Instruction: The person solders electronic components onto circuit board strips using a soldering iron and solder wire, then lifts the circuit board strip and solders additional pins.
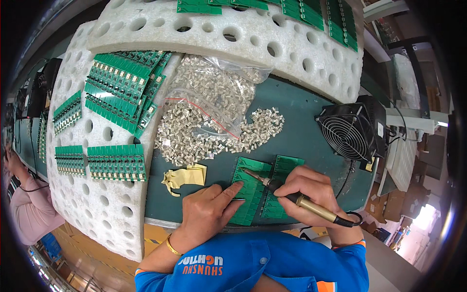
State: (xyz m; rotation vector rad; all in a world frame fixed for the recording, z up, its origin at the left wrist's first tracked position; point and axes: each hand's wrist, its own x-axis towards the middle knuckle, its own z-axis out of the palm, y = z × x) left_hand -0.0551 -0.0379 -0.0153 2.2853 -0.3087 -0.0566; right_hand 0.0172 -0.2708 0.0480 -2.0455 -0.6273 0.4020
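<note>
My right hand (309, 192) grips a soldering iron (311, 204) with a brass-coloured handle. Its tip points left and reaches over a green circuit board (250, 207) in front of me. The fingers of my left hand (206, 211) are bent together at that board's left edge, with the index fingertip on it. A thin dark piece with a bright edge shows by the left thumb; its kind is not clear. A second green board (282, 165) lies just to the right, partly under my right hand. Both boards carry rows of pins along an edge.
A pile of small metal connectors (194, 141) spills from a clear bag (219, 80). Crumpled yellow paper (187, 177) lies nearer. White foam slabs (107, 204) hold finished-looking green boards (116, 163). A black fan (345, 131) stands right. Another person's arm (24, 180) shows far left.
</note>
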